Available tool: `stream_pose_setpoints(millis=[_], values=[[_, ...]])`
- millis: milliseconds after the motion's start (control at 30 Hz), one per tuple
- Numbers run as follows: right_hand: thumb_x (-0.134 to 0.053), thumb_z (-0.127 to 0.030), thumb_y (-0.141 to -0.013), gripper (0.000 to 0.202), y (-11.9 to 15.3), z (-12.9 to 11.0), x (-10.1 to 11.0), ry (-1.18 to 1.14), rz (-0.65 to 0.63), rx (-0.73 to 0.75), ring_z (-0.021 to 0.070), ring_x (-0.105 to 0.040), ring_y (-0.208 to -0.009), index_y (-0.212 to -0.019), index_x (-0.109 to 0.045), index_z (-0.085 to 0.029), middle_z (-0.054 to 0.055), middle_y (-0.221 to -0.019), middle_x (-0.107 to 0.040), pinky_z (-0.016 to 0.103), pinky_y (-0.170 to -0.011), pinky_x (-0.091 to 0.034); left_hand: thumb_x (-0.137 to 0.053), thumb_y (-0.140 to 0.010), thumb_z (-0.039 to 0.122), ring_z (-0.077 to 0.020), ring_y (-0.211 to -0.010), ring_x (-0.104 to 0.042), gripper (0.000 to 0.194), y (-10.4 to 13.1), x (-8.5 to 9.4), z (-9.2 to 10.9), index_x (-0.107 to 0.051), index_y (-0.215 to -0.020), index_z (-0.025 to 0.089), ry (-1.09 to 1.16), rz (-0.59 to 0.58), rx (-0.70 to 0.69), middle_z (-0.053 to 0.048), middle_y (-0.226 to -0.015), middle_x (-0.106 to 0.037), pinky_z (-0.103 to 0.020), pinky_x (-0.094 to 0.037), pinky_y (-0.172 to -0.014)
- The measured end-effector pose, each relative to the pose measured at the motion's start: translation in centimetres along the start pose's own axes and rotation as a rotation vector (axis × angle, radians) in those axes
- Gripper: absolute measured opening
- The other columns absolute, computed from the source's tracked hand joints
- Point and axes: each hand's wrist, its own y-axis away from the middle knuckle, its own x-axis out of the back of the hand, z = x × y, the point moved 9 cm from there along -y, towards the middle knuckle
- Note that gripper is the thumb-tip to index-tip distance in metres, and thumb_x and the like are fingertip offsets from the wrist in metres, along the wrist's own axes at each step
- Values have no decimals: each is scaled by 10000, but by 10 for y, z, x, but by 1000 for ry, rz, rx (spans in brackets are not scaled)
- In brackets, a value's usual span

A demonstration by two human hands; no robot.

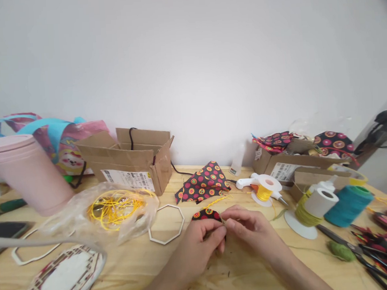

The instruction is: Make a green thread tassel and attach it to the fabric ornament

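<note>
My left hand (202,241) and my right hand (249,229) meet over the wooden table (139,268), fingertips pinched together on a small black patterned fabric piece (205,214) with a twisted yellow cord (217,201) running from it. A white octagon frame (166,223) lies just left of my left hand. A larger piece of the same patterned fabric (202,182) lies behind.
A yellow thread spool (264,191), olive spool (309,207) and teal spool (348,205) stand right. Scissors (342,243) and fabric strips (386,242) lie far right. Cardboard boxes (131,160), a pink cup (26,172) and a bag of yellow cord (113,208) sit left.
</note>
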Motion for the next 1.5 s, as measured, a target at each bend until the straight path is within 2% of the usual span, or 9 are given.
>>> stream_pose_setpoints(millis=[100, 233, 433, 533, 633, 767, 1000, 1267, 1500], values=[[-637, -310, -664, 132, 0, 2, -6, -113, -35, -14, 149, -536, -717, -695, -668, -185, 27, -767, -567, 268, -673, -425, -409, -781, 451, -67, -404, -265, 378, 1, -4, -3, -489, -561, 156, -31, -26, 36, 61, -448, -346, -212, -170, -393], [-662, -278, -637, 119, 2, 7, -5, -244, -6, -97, 107, -496, -629, -600, -633, -169, -9, -676, -545, 223, -611, -393, -419, -783, 428, -59, -357, -237, 336, 1, -7, -8, -497, -593, 163, 31, -57, 76, 77, -413, -315, -211, -142, -362], [-632, -273, -662, 137, 1, 8, 4, -233, 72, -118, 95, -464, -583, -600, -597, -156, -22, -622, -540, 214, -582, -374, -429, -787, 402, -44, -334, -222, 337, 0, -6, -5, -490, -569, 153, 100, -57, 73, 76, -398, -331, -208, -123, -347], [-599, -266, -685, 126, -1, 4, 10, -88, 105, -44, 113, -478, -600, -621, -593, -158, -2, -652, -553, 232, -573, -386, -449, -779, 390, -33, -339, -227, 329, 0, -6, -2, -493, -567, 142, 162, -66, 71, 64, -434, -385, -201, -123, -347], [-562, -197, -711, 79, 1, -15, 10, 185, 117, 158, 135, -493, -633, -648, -601, -169, 16, -676, -560, 253, -576, -394, -476, -762, 390, -25, -329, -218, 324, -1, -6, 0, -489, -558, 139, 230, -73, 71, 69, -430, -389, -197, -118, -343], [-506, -141, -753, 119, 11, -38, -2, 469, 69, 414, 154, -512, -693, -708, -606, -188, 27, -696, -571, 284, -632, -409, -470, -754, 438, -26, -301, -206, 362, -3, -5, -6, -495, -551, 140, 239, -91, 99, 84, -372, -341, -200, -114, -331], [-479, -131, -767, 134, 18, -47, -7, 653, 50, 532, 153, -513, -692, -754, -597, -193, 33, -724, -574, 274, -607, -414, -465, -731, 496, -28, -295, -208, 401, 0, -7, -13, -503, -550, 140, 243, -116, 167, 89, -339, -329, -189, -110, -322], [-470, -131, -781, 158, 23, -53, -20, 942, -31, 634, 140, -462, -644, -758, -615, -187, 30, -699, -584, 258, -562, -353, -476, -700, 538, -26, -281, -209, 424, 1, -8, -18, -507, -560, 139, 260, -115, 228, 87, -340, -346, -195, -97, -315], [-470, -147, -787, 167, 30, -59, -29, 1157, 5, 754, 138, -421, -592, -697, -602, -194, 14, -651, -577, 263, -511, -292, -431, -674, 611, -25, -288, -214, 507, 2, -7, -19, -516, -550, 127, 236, -78, 267, 75, -350, -359, -193, -110, -316]])
